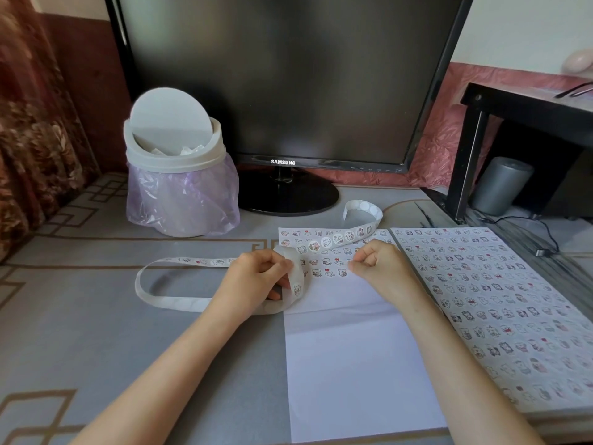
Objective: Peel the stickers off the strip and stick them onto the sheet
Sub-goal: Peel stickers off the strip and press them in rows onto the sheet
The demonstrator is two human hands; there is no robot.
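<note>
just the one head-worn wide-angle cam, looking forward and down over the table (pixel 96 316), close above both forearms, with a monitor (pixel 288 75) filling the far end.

Desk (pixel 96 316) is covered in a grey mat with a brown geometric border. A dark Samsung monitor (pixel 288 75), switched off, is parked at the back on a round stand. A white swing-lid bin (pixel 175 146) lined with a purple bag is set just left of it. A brown floral curtain (pixel 29 107) is hung at far left. A black shelf (pixel 529 107) is placed on the right, with a grey cylinder (pixel 502 186) tucked under it. Pink fabric (pixel 442 139) is draped behind. Soft daylight throughout.
</note>
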